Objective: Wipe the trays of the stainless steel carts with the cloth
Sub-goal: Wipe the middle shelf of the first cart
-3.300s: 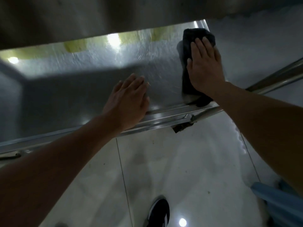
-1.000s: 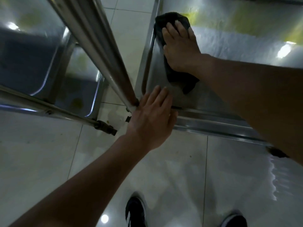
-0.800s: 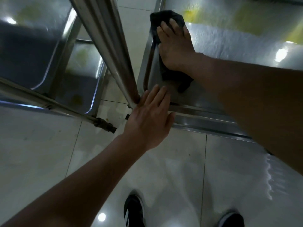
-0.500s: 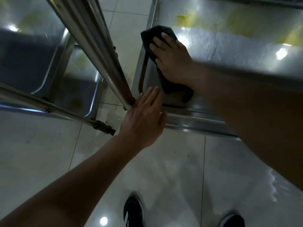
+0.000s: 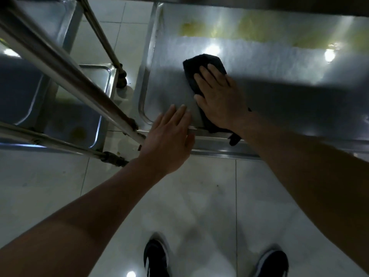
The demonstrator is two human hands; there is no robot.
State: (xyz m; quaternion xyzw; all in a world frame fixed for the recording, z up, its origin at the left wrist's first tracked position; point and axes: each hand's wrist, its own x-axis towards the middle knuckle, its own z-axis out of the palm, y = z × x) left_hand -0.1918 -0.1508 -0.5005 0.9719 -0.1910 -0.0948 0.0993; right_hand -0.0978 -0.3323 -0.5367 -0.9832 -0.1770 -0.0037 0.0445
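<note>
Underneath right hand (image 5: 219, 98): cloth (image 5: 196, 65).

- Right hand (image 5: 218, 96) is laid flat, palm down, fingers straight and slightly spread; forearm is stretched forward.
- Left hand (image 5: 169, 136) is held flat, fingers straight and together, arm extended from lower left.

- The cloth (image 5: 201, 76) lies on the tray (image 5: 279, 62), under the right hand (image 5: 218, 98).
- The left hand (image 5: 169, 136) rests on the tray's near rim, at seven o'clock from the cloth.
- A second cart (image 5: 65, 80) stands at nine o'clock, apart from the tray.
- Two shoes (image 5: 156, 258) stand on the floor (image 5: 209, 196) at six o'clock.
</note>
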